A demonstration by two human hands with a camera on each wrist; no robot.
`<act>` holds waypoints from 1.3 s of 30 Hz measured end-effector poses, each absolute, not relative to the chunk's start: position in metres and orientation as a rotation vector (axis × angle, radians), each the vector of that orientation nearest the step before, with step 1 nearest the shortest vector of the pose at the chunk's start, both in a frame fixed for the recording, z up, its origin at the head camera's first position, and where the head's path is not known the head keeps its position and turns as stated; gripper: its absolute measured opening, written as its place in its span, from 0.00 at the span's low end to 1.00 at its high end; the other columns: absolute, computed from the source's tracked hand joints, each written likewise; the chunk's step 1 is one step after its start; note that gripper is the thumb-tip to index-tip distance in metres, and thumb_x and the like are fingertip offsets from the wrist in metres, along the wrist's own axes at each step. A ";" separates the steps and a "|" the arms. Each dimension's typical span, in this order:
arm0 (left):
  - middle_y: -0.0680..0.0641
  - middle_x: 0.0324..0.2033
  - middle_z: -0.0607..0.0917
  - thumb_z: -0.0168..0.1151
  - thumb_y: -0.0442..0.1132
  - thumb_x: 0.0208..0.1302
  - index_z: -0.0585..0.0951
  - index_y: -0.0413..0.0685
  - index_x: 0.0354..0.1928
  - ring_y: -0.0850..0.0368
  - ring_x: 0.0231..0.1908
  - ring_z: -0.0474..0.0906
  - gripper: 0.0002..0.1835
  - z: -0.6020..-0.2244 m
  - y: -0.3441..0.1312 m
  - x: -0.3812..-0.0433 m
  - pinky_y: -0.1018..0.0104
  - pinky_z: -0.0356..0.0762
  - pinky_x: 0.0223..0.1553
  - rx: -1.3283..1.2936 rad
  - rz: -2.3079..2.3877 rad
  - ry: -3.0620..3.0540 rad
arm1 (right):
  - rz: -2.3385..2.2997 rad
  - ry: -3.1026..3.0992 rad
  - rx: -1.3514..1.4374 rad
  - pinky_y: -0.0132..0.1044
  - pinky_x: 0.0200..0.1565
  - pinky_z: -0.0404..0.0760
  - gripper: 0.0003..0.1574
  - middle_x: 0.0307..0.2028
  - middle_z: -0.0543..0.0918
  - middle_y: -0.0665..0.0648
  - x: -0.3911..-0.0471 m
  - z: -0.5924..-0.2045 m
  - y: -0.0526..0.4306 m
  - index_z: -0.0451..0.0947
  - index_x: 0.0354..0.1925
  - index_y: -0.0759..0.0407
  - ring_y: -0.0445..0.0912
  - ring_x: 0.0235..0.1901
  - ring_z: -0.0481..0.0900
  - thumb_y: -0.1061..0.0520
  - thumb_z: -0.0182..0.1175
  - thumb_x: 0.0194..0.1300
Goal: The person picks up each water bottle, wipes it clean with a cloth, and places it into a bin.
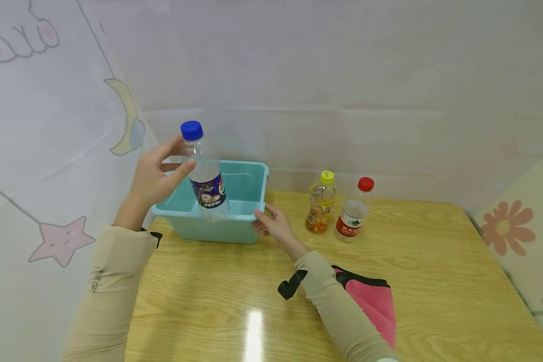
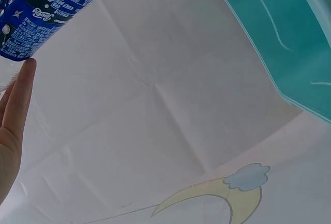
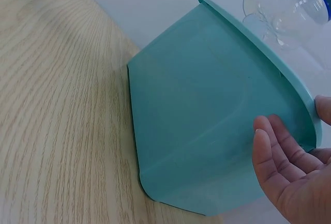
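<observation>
A: In the head view, what do the hands hold?

B: The left hand (image 1: 156,173) holds a clear plastic bottle with a blue cap and a dark blue Pepsi label (image 1: 209,193), thumb and fingers closed in about its upper part; the right hand (image 1: 276,224) grips the near right corner of a light blue-green rectangular plastic tub (image 1: 217,233).

A: And where is that bottle?

B: Raised at the tub's near side, leaning slightly; its base overlaps the near rim from here, so I cannot tell whether it is wholly over the opening; the tub stands on the left of a yellowish wood-grain table (image 1: 434,261).

A: What is farther right?

B: A clear bottle with a yellow cap and orange contents (image 1: 320,203), just left of a clear bottle with a red cap and red-and-white label (image 1: 353,213); nearer, a pink cloth with black edging (image 1: 377,309), partly hidden by a beige sleeve (image 1: 344,314).

A: The left wrist view?

B: One finger reaches the label's edge at the left; the tub shows at the right; most of the grip is out of sight.

A: And the right wrist?

B: Thumb at the rim, fingers bent by the outer wall; the Pepsi bottle's clear base shows above the rim.
</observation>
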State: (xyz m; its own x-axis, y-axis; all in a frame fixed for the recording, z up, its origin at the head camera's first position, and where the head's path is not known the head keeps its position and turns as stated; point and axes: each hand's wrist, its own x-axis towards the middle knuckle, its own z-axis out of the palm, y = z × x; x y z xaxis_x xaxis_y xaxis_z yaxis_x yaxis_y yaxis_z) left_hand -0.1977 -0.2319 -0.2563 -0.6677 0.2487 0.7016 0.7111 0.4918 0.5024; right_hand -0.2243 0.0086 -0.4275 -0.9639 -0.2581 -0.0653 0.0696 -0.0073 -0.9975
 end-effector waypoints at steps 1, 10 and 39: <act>0.37 0.41 0.81 0.60 0.27 0.56 0.70 0.35 0.59 0.74 0.41 0.74 0.26 -0.254 -0.231 -0.200 0.83 0.74 0.37 -0.779 -1.098 -2.207 | -2.071 2.034 -0.197 0.35 0.25 0.80 0.30 0.33 0.82 0.68 -0.224 -0.428 0.008 0.63 0.64 0.60 0.55 0.29 0.82 0.51 0.53 0.66; 0.37 0.49 0.78 0.59 0.32 0.60 0.66 0.35 0.61 0.47 0.46 0.76 0.27 -0.248 -0.229 -0.223 0.61 0.77 0.45 -0.742 -1.090 -2.412 | -2.059 2.042 -0.202 0.50 0.34 0.81 0.31 0.32 0.82 0.64 -0.224 -0.426 0.007 0.62 0.64 0.59 0.52 0.29 0.82 0.51 0.53 0.66; 0.37 0.55 0.70 0.58 0.43 0.62 0.59 0.43 0.67 0.44 0.53 0.70 0.34 -0.251 -0.227 -0.289 0.54 0.76 0.47 -0.497 -1.406 -2.786 | -2.090 2.005 -0.167 0.40 0.28 0.82 0.30 0.30 0.83 0.63 -0.220 -0.428 0.009 0.63 0.64 0.58 0.51 0.28 0.82 0.52 0.54 0.66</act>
